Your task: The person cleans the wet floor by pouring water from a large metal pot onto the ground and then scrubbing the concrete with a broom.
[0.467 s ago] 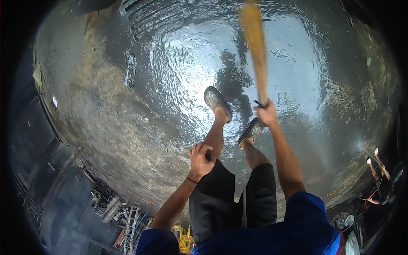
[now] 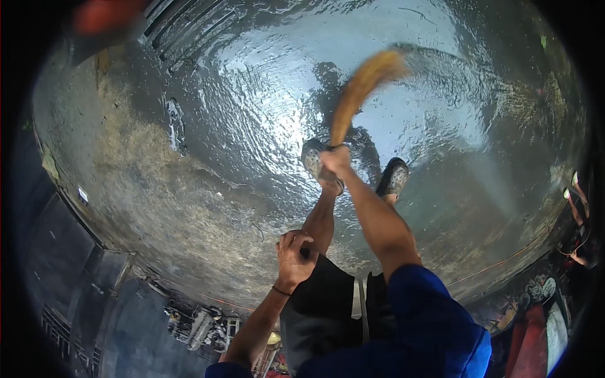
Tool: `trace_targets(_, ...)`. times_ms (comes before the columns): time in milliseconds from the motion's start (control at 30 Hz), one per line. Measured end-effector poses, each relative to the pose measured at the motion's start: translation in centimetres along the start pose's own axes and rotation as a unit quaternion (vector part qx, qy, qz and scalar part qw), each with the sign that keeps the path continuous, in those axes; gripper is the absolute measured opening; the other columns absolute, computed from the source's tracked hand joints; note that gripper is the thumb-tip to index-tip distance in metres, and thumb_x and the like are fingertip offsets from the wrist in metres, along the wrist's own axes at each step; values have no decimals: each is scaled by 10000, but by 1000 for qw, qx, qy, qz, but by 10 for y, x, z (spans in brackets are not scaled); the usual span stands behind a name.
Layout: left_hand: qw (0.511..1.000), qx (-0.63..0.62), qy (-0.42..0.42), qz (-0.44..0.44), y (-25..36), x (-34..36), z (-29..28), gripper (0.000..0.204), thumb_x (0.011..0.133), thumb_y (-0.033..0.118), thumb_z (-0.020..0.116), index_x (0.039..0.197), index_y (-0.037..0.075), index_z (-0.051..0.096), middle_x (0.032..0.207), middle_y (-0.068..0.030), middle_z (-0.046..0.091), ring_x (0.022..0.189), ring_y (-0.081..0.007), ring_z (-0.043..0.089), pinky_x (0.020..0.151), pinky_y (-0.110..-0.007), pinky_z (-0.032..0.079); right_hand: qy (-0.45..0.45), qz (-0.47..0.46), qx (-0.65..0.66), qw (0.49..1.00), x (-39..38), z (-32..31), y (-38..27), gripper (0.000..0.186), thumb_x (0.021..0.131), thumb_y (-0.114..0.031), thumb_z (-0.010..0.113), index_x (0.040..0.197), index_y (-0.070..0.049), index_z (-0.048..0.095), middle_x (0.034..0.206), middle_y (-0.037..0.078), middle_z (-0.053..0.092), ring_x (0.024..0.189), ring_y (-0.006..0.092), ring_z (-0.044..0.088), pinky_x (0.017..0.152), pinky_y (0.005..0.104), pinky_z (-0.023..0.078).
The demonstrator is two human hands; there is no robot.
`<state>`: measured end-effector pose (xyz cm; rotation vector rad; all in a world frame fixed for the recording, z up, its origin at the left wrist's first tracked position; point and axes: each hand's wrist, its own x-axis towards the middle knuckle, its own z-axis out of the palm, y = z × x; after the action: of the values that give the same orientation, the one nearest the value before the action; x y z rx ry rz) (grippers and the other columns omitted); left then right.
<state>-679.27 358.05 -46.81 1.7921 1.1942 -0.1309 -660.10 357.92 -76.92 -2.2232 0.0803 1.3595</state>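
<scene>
My right hand [image 2: 336, 162] is wrapped round the dark-banded grip of a yellow-brown bristle broom [image 2: 360, 93]. The broom's bristles reach away over the wet floor and bend to the right at the far end, blurred by motion. My left hand [image 2: 295, 258] rests on my left knee, its fingers a little bent and the thumb apart, with nothing visible in it. Water covers much of the concrete floor [image 2: 208, 214], which shines brightly round the broom. Both my feet, in grey clogs [image 2: 395, 176], stand in the wet area just nearer than the bristles.
Dark slats [image 2: 189, 28] lie at the far left, near a blurred red object [image 2: 108, 14]. At the right edge another person [image 2: 576, 233] stands near a faint spray. Metal parts [image 2: 201, 327] sit at the lower left. A thin orange line [image 2: 504, 258] crosses the floor's near side.
My right hand has swung left with the broom, and the bristles now bend right. My right foot has shifted to the right. The left hand stays on the knee. A red object shows at far left.
</scene>
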Motion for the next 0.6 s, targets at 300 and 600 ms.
trace_targets(300, 994, 78, -79, 0, -24, -9, 7, 257, 747, 140, 782, 978, 195, 682, 1094, 0, 651, 1117, -295, 591, 942, -489, 437, -253, -73, -149, 953, -119, -12, -87, 313, 784, -164, 770, 970, 88, 750, 828, 201, 776, 845, 306, 781, 801, 413, 609)
trace_targets(600, 951, 209, -171, 150, -4, -30, -21, 209, 817, 201, 762, 1015, 176, 702, 1107, -79, 646, 1160, -334, 600, 980, -528, 446, 6, 77, -8, 997, -354, -316, 32, 598, 738, -302, 804, 1233, 9, 676, 1127, 262, 746, 1084, 397, 734, 930, 479, 574)
